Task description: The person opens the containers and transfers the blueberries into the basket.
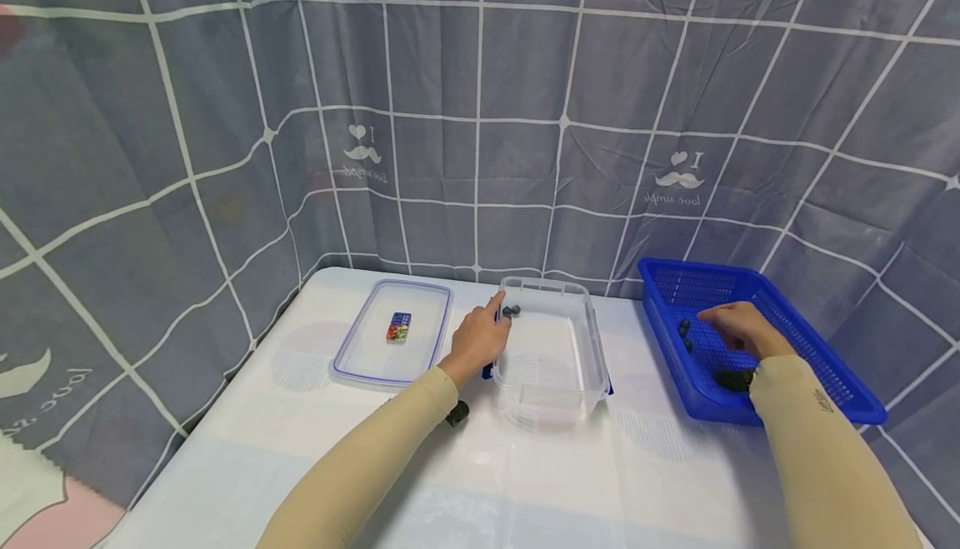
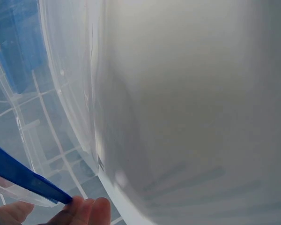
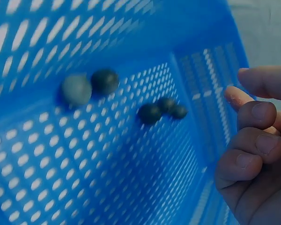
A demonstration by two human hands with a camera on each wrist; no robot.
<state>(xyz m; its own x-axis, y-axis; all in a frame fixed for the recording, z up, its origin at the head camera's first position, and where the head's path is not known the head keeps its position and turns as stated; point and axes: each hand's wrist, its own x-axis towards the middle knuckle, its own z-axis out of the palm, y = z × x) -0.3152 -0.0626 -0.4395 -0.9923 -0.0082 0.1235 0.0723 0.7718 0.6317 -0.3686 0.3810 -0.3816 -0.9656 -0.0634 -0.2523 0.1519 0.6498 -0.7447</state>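
My left hand point(image 1: 480, 339) grips the left wall of a clear plastic food container point(image 1: 551, 395), its index finger along the rim. In the left wrist view, the fingertips point(image 2: 91, 208) lie at the container's blue latch point(image 2: 25, 176). A few blueberries point(image 1: 512, 311) sit inside the container's far left corner. My right hand point(image 1: 738, 326) hangs over a blue perforated basket point(image 1: 813, 349) with nothing visible between thumb and index finger. Its other fingers point(image 3: 246, 161) are curled in. Several blueberries point(image 3: 150, 113) lie in the basket, beside the hand. A dark green item point(image 1: 733, 380) is partly hidden by the right sleeve.
A clear lid point(image 1: 367, 357) with a blue seal and a colourful label point(image 1: 399, 327) lies left of the container on the white-covered table point(image 1: 540, 482). A small black object point(image 1: 457, 413) shows by the left forearm. Grey checked curtains point(image 1: 517, 157) stand behind and at the sides.
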